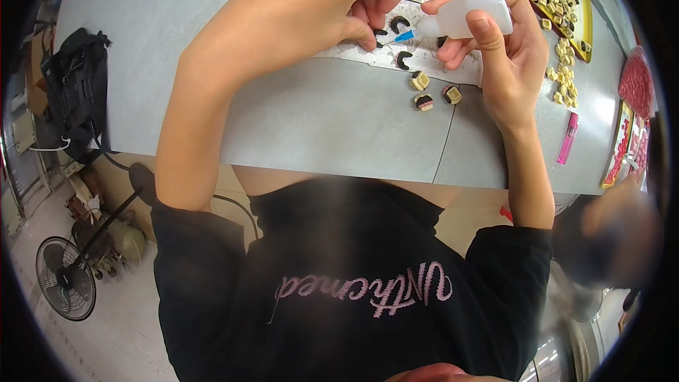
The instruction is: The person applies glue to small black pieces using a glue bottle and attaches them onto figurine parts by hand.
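Note:
My right hand point(506, 49) is wrapped round a white squeeze bottle point(477, 14), held tilted with its blue needle tip point(404, 35) pointing left. The thin needle ends beside the thumb of my left hand point(346, 18). That hand is curled down at the sheet, fingertips closed on a small black piece point(378, 44), mostly hidden by the thumb. Near the needle, a curved black piece point(399, 24) and another black C-shaped piece point(404, 61) lie on a stained white sheet point(346, 51). Just in front of it sit a cream-and-black square piece point(419, 80) and two similar ones.
At the far right, a yellow-rimmed tray point(583, 0) carries a heap of cream-and-black pieces, with loose cream pieces point(564, 74) beside it. A pink tube point(567, 139) and red packets point(619, 145) lie farther right. A black bag point(74, 92) rests at the table's left edge.

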A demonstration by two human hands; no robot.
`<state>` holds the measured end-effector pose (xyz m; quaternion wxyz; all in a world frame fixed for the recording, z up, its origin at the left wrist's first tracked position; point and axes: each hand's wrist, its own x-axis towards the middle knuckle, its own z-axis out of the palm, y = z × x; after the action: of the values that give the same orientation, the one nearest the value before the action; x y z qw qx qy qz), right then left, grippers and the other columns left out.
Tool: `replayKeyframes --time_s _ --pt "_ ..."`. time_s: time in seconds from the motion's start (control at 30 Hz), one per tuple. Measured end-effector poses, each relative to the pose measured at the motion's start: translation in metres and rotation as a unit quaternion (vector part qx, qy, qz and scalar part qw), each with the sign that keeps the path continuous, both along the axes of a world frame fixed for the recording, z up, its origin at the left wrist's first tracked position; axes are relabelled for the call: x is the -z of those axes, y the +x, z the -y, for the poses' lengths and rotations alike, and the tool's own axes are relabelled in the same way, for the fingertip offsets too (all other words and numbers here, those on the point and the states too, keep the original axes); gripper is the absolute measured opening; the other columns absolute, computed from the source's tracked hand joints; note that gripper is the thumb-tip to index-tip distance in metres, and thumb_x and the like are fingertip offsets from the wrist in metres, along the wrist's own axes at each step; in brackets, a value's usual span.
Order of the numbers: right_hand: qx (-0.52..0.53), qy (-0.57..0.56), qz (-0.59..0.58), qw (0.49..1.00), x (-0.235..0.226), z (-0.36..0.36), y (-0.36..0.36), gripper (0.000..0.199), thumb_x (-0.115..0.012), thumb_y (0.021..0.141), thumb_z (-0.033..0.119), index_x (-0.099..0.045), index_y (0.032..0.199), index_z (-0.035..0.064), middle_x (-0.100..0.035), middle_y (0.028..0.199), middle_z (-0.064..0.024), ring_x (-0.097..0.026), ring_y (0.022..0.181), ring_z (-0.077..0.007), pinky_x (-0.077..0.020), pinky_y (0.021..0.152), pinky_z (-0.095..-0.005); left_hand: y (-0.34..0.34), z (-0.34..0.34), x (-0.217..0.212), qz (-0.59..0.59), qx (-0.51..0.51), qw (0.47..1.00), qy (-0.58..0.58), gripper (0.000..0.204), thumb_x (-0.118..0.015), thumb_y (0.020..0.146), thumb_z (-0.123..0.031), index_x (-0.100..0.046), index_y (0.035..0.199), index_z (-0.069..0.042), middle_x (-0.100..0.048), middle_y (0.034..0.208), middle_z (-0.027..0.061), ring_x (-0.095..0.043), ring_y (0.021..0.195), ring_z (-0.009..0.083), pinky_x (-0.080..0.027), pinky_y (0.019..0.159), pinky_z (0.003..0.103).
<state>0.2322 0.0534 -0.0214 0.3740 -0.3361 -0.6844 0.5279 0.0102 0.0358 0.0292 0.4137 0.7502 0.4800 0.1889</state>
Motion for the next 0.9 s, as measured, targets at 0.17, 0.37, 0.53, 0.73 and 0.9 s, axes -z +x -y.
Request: replayKeyframes --time_s 0.17,0.37,0.53,0.73,0.9 --pt "0.010 0.014 -0.009 1.000 0.001 -0.001 0.000 0.030 -0.051 0.098 0.026 -0.046 0.103 -0.0028 -0.066 0.102 -0.0241 -0.060 0.064 -0.0108 -0.0518 0.060 -0.0220 -0.001 0.001 0.002 0.018 0.009 0.999 0.028 0.023 -0.071 0.071 0.000 -0.051 0.081 -0.001 -0.061 0.072 0.0134 -0.062 0.068 0.0280 -0.046 0.060 0.033" --pt "0.013 0.018 -0.009 1.000 -0.001 -0.002 -0.002 0.031 -0.051 0.098 0.026 -0.045 0.103 -0.0036 -0.065 0.103 -0.0242 -0.061 0.065 -0.0117 -0.0524 0.061 -0.0228 -0.001 0.002 0.001 0.020 0.012 0.999 0.035 0.023 -0.071 0.071 0.000 -0.051 0.082 -0.001 -0.062 0.072 0.0134 -0.062 0.068 0.0279 -0.046 0.060 0.033" --pt "0.021 0.012 0.000 1.000 -0.002 -0.001 -0.003 0.030 -0.051 0.098 0.025 -0.045 0.103 -0.0037 -0.066 0.103 -0.0233 -0.061 0.065 -0.0121 -0.0527 0.061 -0.0234 0.000 0.001 0.003 0.016 0.013 0.999 0.032 0.023 -0.071 0.070 0.000 -0.051 0.082 -0.001 -0.062 0.073 0.0132 -0.063 0.069 0.0282 -0.047 0.061 0.033" --pt "0.017 0.016 -0.002 1.000 -0.001 -0.002 -0.002 0.029 -0.052 0.098 0.024 -0.045 0.104 -0.0036 -0.066 0.102 -0.0221 -0.061 0.064 -0.0120 -0.0532 0.061 -0.0237 -0.002 -0.003 0.011 0.006 0.017 0.999 0.043 0.024 -0.072 0.070 0.002 -0.051 0.083 -0.001 -0.063 0.074 0.0133 -0.063 0.069 0.0267 -0.048 0.062 0.031" --pt "0.018 0.017 0.000 1.000 -0.001 -0.004 0.000 0.029 -0.052 0.098 0.023 -0.046 0.105 -0.0038 -0.067 0.101 -0.0218 -0.061 0.064 -0.0119 -0.0532 0.061 -0.0234 0.003 0.000 0.002 0.025 -0.004 0.999 -0.023 0.025 -0.072 0.071 0.004 -0.051 0.083 0.000 -0.063 0.073 0.0126 -0.065 0.069 0.0235 -0.049 0.062 0.029"
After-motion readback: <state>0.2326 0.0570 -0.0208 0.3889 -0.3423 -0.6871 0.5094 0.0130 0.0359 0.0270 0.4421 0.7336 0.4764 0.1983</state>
